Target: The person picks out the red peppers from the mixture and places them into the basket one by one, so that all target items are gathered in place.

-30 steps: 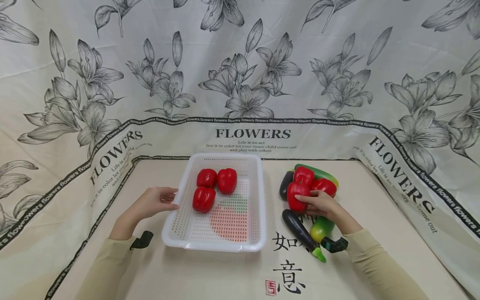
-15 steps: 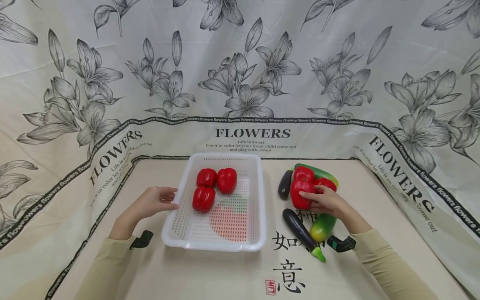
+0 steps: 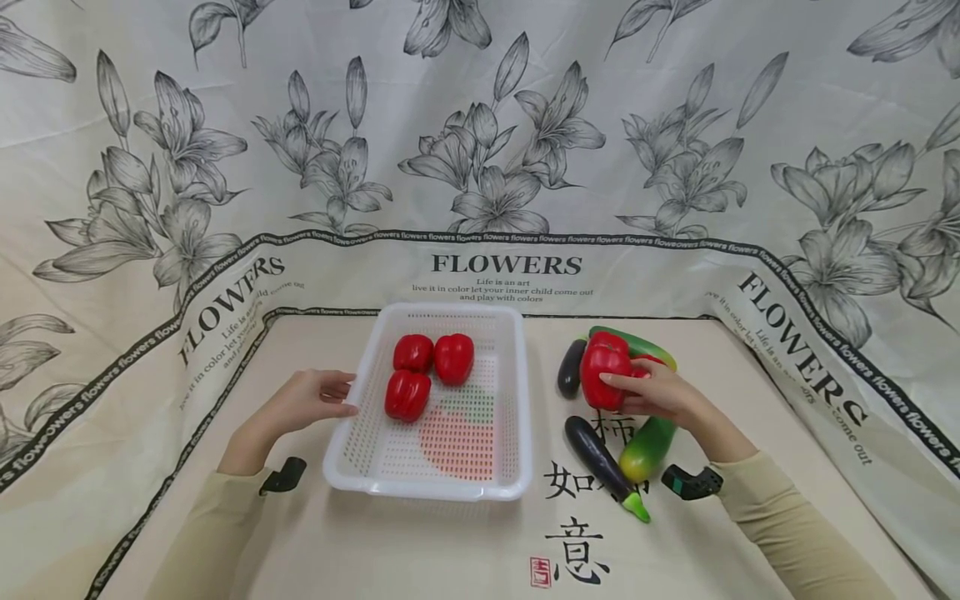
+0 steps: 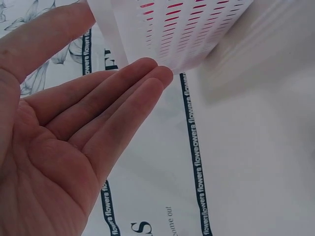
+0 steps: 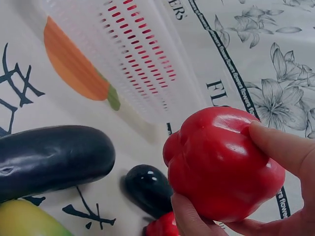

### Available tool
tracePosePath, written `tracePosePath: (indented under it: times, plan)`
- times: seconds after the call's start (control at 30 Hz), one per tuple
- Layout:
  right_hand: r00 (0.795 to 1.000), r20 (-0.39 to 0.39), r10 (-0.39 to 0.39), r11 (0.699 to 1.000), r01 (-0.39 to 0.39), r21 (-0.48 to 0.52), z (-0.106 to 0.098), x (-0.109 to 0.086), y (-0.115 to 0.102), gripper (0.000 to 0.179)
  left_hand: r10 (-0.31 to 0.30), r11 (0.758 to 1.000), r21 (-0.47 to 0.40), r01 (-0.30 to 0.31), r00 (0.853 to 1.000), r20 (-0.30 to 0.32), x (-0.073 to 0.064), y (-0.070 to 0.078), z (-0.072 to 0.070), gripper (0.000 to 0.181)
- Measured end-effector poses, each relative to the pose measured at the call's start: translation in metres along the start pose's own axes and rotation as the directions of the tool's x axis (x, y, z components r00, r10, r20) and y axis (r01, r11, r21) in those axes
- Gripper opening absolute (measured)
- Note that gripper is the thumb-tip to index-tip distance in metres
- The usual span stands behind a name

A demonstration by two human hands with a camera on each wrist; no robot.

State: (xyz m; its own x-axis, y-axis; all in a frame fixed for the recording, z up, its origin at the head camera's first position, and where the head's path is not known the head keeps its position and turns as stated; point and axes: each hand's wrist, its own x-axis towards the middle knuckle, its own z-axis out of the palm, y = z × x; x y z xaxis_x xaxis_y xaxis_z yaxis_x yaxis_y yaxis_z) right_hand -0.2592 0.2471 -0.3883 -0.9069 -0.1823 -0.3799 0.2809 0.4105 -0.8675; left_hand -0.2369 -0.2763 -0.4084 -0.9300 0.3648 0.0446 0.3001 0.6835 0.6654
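Note:
My right hand [image 3: 663, 396] grips a red bell pepper [image 3: 602, 379], thumb on one side and fingers on the other. In the right wrist view this bell pepper [image 5: 221, 167] hangs over the pile, its lobed end toward the basket. A white perforated basket [image 3: 431, 492] holds three red bell peppers [image 3: 407, 396] in its far left part. At its left rim is my left hand [image 3: 303, 404], holding nothing. The left wrist view shows its fingers [image 4: 123, 118] nearly straight, tips right at the basket wall [image 4: 187, 29].
Right of the basket, a dark eggplant [image 3: 600, 457] with a green stem lies beside a green-and-yellow vegetable [image 3: 647, 450]. Farther back are another dark eggplant [image 3: 570, 368] and a long green vegetable [image 3: 641, 345]. Floral cloth [image 3: 506, 279] rises behind the table.
The right hand has raised the bell pepper slightly and shifted it a little right and away, so it now covers the pepper behind it. The left hand and basket stay put.

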Motion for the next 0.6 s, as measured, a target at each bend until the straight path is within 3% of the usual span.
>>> tracePosePath:
  times: [0.3,0.6]
  plan:
    - [0.999,0.031,-0.024,1.0,0.024,-0.016,0.004,-0.002,-0.015,0.095,-0.02,1.0,-0.005,0.02,1.0,0.004,0.0,-0.001,0.0,0.057]
    - [1.0,-0.01,-0.029,0.998,0.028,-0.063,0.008,0.0,-0.032,0.094,0.0,1.0,-0.002,0.0,1.0,0.0,0.0,0.001,0.0,0.057]
